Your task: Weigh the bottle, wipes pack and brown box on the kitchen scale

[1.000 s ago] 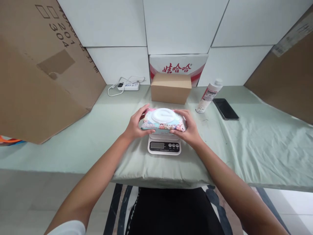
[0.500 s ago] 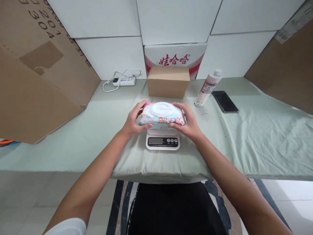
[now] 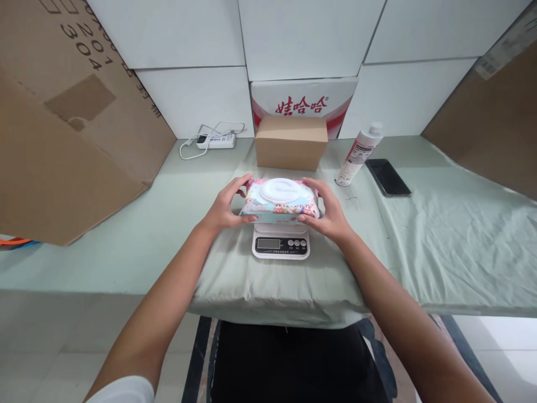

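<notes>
Wipes [image 3: 280, 201] lie over the scale [image 3: 281, 245], and the left hand [image 3: 222, 208] and right hand [image 3: 331, 214] have their thumbs farther apart than half a second ago. Green cloth [image 3: 251, 282] spreads underneath, a white wall [image 3: 302, 39] beyond; from the wipes, a small carton [image 3: 291, 144] stands at 12 o'clock, a bottle [image 3: 359, 155] at 2 and a phone [image 3: 388, 178] near 3. Half-open fingers grasp the wipes' ends at 9 and 3 o'clock.

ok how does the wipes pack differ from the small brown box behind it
The wipes pack is colourfully printed; the box is plain brown. The pack has a rounded white lid on top; the box has a flat top. The left hand and right hand grip the pack, while the box stands untouched on the cloth. Both are wider than tall.
</notes>
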### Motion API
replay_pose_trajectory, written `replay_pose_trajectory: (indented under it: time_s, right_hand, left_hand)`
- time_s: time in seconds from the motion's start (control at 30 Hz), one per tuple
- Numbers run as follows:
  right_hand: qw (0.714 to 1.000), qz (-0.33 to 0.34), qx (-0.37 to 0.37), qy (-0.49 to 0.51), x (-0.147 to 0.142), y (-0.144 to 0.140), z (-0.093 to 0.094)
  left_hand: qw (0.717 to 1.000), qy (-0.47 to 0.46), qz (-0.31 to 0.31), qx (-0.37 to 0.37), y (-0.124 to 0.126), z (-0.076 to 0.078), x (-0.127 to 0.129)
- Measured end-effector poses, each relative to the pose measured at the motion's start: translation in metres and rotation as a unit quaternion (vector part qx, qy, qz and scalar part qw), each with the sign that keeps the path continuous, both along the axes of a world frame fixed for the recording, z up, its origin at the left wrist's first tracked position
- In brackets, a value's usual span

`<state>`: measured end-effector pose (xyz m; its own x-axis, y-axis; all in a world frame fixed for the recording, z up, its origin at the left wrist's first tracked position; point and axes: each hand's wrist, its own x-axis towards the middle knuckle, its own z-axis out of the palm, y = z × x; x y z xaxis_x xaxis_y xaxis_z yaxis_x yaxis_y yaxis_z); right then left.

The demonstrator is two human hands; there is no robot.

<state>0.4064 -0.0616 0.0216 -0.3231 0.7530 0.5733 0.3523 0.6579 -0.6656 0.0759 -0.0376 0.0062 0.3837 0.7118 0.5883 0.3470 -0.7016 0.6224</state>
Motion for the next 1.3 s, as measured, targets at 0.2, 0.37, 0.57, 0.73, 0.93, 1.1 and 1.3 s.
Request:
replay_pose_trajectory:
  time_s: [0.2,0.37,0.57,0.73,0.93,1.1,1.3]
  right_hand:
    - [1.0,-0.004,0.006,-0.027,0.004,0.0,0.002]
    - [1.0,-0.009,0.013,-0.025,0.005,0.001,0.0]
    - [0.999,-0.001,-0.017,-0.033,0.007,0.0,0.0]
    - [0.998,0.025,-0.032,-0.044,0.006,-0.001,0.002]
    - [0.998,0.035,-0.036,-0.042,0.003,-0.004,0.005]
    - [0.996,0.029,-0.085,0.026,-0.003,-0.004,0.006]
    - [0.985,0.132,-0.114,0.02,-0.045,0.054,0.055]
  left_hand:
    - [0.999,0.025,-0.006,0.022,0.002,0.001,-0.005]
    - [1.0,0.005,-0.019,0.003,0.001,-0.001,-0.006]
    - [0.998,0.004,-0.043,-0.049,-0.001,-0.002,-0.008]
    - [0.995,0.012,-0.03,-0.089,-0.004,-0.005,-0.003]
    - [0.991,-0.052,-0.065,-0.102,-0.001,-0.015,0.008]
    - [0.988,-0.106,-0.065,-0.095,0.003,-0.014,0.012]
    - [0.98,-0.195,0.033,0.01,0.022,-0.003,-0.018]
